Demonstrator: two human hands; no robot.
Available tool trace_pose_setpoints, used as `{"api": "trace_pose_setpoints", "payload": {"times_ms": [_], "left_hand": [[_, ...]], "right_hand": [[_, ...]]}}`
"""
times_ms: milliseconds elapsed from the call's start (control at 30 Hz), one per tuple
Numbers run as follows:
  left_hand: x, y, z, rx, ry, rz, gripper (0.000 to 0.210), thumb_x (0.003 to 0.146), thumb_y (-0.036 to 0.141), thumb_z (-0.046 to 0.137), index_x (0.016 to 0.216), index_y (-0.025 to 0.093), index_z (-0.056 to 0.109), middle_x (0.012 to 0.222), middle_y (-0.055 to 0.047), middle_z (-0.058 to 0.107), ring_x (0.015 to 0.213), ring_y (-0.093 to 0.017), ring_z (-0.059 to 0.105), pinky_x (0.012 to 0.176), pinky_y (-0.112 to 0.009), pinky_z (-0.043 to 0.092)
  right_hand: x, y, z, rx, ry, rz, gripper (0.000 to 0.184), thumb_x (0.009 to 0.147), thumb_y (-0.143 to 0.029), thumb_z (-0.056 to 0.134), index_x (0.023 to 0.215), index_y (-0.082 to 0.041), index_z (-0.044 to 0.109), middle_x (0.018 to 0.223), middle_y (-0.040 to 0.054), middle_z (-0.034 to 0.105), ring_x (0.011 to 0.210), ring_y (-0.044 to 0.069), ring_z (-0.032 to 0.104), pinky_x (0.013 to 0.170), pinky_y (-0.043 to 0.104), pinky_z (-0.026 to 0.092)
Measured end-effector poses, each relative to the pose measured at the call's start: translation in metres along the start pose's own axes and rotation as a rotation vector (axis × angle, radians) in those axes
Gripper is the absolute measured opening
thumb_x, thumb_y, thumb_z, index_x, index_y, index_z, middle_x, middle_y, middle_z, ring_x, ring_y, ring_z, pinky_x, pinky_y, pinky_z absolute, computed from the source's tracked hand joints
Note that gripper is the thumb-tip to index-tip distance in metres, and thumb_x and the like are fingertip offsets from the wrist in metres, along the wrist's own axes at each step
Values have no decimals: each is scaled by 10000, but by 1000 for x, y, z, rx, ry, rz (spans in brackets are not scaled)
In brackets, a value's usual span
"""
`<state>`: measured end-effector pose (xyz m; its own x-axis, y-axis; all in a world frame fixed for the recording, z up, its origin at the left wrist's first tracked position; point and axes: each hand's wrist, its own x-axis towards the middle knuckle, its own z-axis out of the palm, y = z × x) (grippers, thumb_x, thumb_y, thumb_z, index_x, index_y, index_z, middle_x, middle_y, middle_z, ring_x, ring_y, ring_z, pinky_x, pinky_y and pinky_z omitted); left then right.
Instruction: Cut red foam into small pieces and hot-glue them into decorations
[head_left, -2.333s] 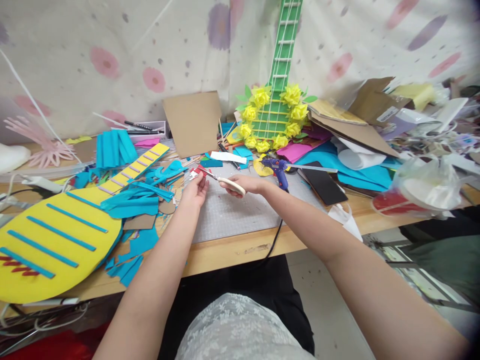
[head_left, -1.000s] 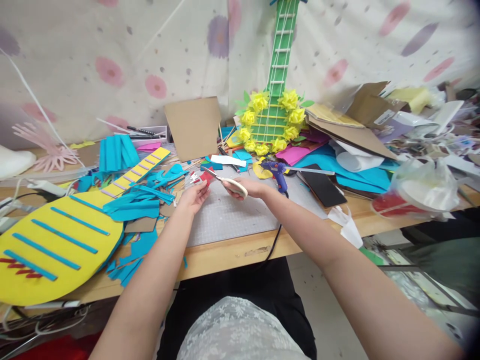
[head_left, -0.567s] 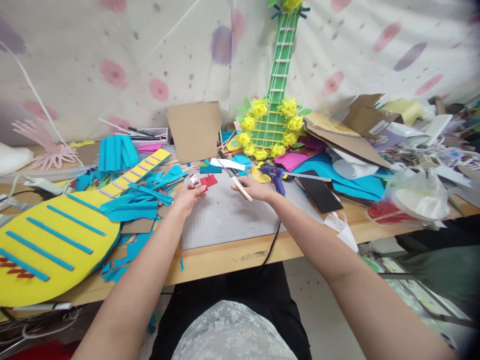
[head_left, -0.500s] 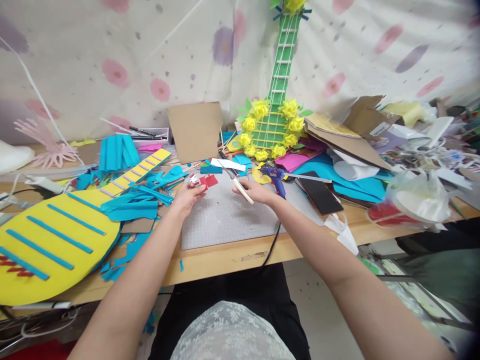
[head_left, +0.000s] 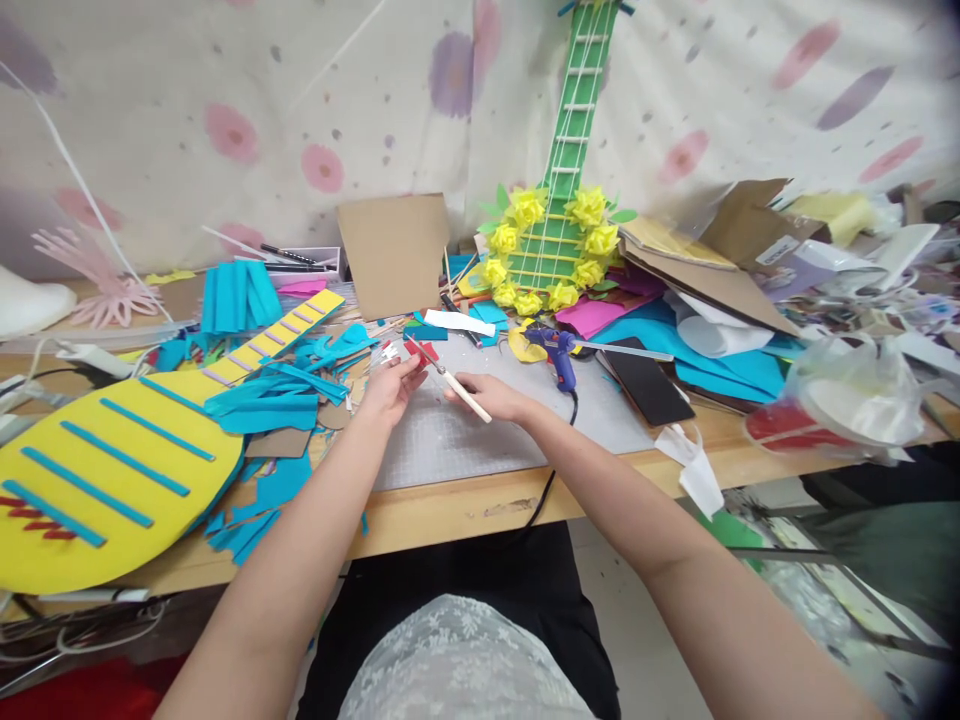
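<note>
Over the grey cutting mat (head_left: 480, 445), my left hand (head_left: 391, 388) pinches a small piece of red paper (head_left: 423, 352). My right hand (head_left: 487, 393) is closed around white-handled scissors (head_left: 468, 396), whose blades point left and meet the red piece. Whether the blades are apart is too small to tell. To the left lies a yellow guitar-shaped craft (head_left: 112, 450) with blue strips across its body and red bits at its lower end. A blue glue gun (head_left: 559, 360) stands right of my right hand.
Blue paper scraps (head_left: 262, 405) pile up left of the mat. A green guitar craft with yellow flowers (head_left: 555, 235) leans at the back. Right of the mat are a black phone (head_left: 649, 385), stacked cardboard (head_left: 712, 275) and a bagged red-and-white tub (head_left: 817, 410).
My right hand has moved left with the scissors, bringing the blades onto the red paper. My left hand has shifted slightly right, and the view has tilted a little.
</note>
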<state>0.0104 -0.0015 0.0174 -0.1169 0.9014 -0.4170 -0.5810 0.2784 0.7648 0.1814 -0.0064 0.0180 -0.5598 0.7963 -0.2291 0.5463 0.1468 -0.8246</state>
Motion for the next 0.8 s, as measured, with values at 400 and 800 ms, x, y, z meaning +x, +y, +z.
{"api": "trace_pose_setpoints", "payload": {"times_ms": [400,800], "left_hand": [[5,-3,3,-45,-9,-20,114,705,12,614,727,124,619,665,-18,661,607,-90,619,678,-224,515],[3,-1,2,-21,10,-25,109,700,27,629,740,122,598,666,-22,664,614,-95,633,702,-241,525]], "right_hand": [[6,3,5,134,16,-50,486,735,-650,482,739,-164,475,574,-38,452,520,76,426,500,216,339],[8,4,6,206,13,14,499,680,-661,543,671,-173,438,512,-52,439,442,62,402,439,211,321]]}}
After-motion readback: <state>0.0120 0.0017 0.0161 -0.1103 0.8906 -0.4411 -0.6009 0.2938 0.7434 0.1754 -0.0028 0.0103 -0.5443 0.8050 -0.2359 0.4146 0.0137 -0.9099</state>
